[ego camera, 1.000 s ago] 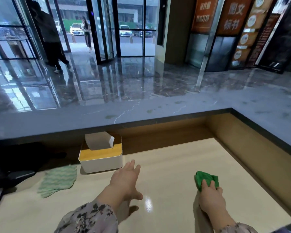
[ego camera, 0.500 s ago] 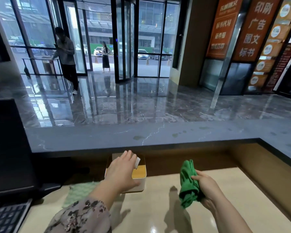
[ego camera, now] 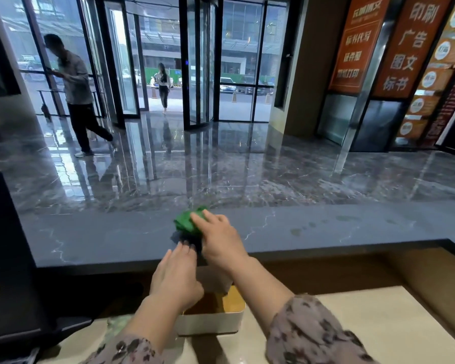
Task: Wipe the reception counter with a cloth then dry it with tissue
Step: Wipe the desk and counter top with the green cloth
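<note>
A bunched green cloth (ego camera: 185,223) lies on the dark grey stone reception counter (ego camera: 326,232), near its middle. My right hand (ego camera: 218,240) lies over the cloth with its fingers curved around it, holding it down on the stone. My left hand (ego camera: 175,277) reaches up beside it, fingers straight, with the fingertips at the counter's front edge just below the cloth. Under both forearms, a white tissue box (ego camera: 216,321) with a wooden lid stands on the lower cream desk (ego camera: 378,324). Faint wet spots (ego camera: 296,232) mark the counter to the right.
A black monitor (ego camera: 8,258) stands at the left on the lower desk. A pale green rag (ego camera: 116,321) peeks out left of the tissue box. A wooden side wall (ego camera: 431,279) closes the desk at the right. Beyond the counter, a person (ego camera: 76,93) walks across the glossy lobby floor.
My right hand lifted the green cloth from the lower desk and brought it onto the grey counter. My left hand rose past the tissue box to the counter's edge. The view tilted upward.
</note>
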Tool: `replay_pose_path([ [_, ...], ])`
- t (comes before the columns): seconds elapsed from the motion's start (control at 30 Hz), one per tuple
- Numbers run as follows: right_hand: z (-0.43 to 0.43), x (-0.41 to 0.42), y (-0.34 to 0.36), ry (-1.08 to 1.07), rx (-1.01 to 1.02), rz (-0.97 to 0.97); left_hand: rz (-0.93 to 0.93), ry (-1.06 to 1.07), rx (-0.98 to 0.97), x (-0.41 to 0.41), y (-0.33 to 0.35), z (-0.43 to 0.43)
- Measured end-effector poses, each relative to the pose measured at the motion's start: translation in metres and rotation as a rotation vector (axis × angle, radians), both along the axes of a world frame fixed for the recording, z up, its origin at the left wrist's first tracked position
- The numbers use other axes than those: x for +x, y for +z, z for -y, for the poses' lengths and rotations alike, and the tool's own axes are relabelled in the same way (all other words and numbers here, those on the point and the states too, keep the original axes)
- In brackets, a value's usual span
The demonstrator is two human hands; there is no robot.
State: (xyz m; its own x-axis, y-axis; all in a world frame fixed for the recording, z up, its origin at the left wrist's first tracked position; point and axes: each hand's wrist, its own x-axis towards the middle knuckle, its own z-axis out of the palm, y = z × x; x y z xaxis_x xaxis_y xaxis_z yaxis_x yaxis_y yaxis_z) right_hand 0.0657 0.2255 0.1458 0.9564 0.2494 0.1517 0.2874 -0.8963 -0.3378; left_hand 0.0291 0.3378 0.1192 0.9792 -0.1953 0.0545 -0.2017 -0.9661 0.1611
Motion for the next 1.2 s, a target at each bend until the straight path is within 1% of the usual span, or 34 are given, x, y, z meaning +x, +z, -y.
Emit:
replay_pose_path([
  [0.03, -0.007, 0.009, -0.007, 0.027, -0.095, -0.064, 0.002, 0.003, -0.008, 0.001, 0.001, -0.001],
  [0.1, -0.011, 0.024, -0.019, 0.047, -0.161, -0.151, -0.014, 0.011, -0.005, 0.003, 0.002, -0.001],
  [0.2, 0.002, 0.037, -0.023, 0.078, -0.206, -0.138, -0.022, 0.009, 0.058, 0.005, 0.001, 0.001],
  [0.27, 0.022, 0.046, -0.023, 0.058, -0.236, -0.12, -0.036, 0.013, 0.09, 0.006, 0.001, 0.003],
  [0.4, 0.089, 0.058, -0.022, -0.131, -0.24, -0.133, -0.032, 0.023, 0.069, 0.007, 0.003, 0.007],
  [0.53, 0.16, 0.048, -0.021, -0.335, -0.225, -0.181, -0.038, 0.016, 0.035, 0.004, 0.003, 0.007],
  [0.6, 0.172, 0.043, -0.022, -0.393, -0.228, -0.199, -0.051, 0.002, 0.038, 0.005, 0.0, 0.006],
  [0.7, 0.154, 0.04, -0.024, -0.429, -0.249, -0.168, -0.11, -0.02, 0.062, 0.005, 0.0, 0.005],
  [0.8, 0.107, 0.035, -0.024, -0.347, -0.204, -0.15, -0.126, -0.037, 0.07, 0.008, 0.002, 0.006],
  [0.9, 0.048, 0.04, -0.024, -0.161, -0.174, -0.143, -0.143, -0.048, 0.074, 0.011, 0.002, 0.006],
  [1.0, 0.0, 0.056, -0.022, -0.002, -0.17, -0.192, -0.145, -0.057, 0.09, 0.013, 0.003, 0.004],
  [1.1, -0.01, 0.071, -0.019, 0.062, -0.178, -0.224, -0.14, -0.059, 0.096, 0.013, 0.001, 0.003],
  [1.2, 0.015, 0.077, -0.016, 0.077, -0.24, -0.214, -0.137, -0.053, 0.109, 0.012, -0.003, 0.002],
])
